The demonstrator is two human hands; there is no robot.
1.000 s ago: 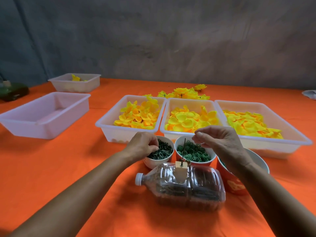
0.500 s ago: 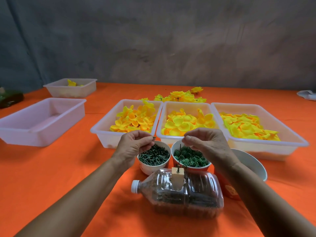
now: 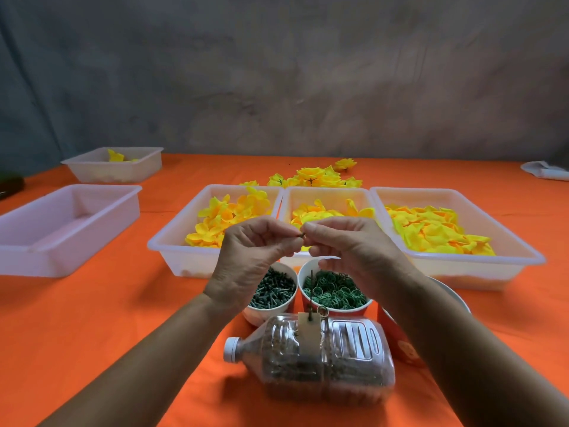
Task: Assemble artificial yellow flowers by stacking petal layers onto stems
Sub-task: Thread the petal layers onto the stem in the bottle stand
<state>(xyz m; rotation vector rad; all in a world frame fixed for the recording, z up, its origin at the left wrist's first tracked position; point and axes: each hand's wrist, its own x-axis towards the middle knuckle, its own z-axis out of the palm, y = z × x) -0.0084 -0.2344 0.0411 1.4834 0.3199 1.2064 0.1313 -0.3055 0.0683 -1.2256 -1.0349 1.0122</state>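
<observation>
My left hand (image 3: 249, 260) and my right hand (image 3: 348, 248) meet above the two small cups, fingertips together. Between them they pinch a small dark green stem piece (image 3: 302, 235); most of it is hidden by the fingers. Below stand a white cup of green stem pieces (image 3: 271, 292) and a red cup of green rings (image 3: 335, 292). Three white trays hold yellow petal layers: left tray (image 3: 172, 241), middle tray (image 3: 326, 194), right tray (image 3: 523, 254). A thin upright pin (image 3: 311, 288) stands on a plastic bottle (image 3: 317, 359) lying on its side.
Finished yellow flowers (image 3: 317, 177) lie behind the trays. An empty white tray (image 3: 61, 229) and a smaller tray with a few petals (image 3: 114, 164) sit at the left. A red cup (image 3: 400, 343) and a grey bowl rim stand under my right forearm. Orange cloth covers the table.
Both hands rose from the small cups and came together; the fingertips now touch around the green stem piece. The camera tilted slightly.
</observation>
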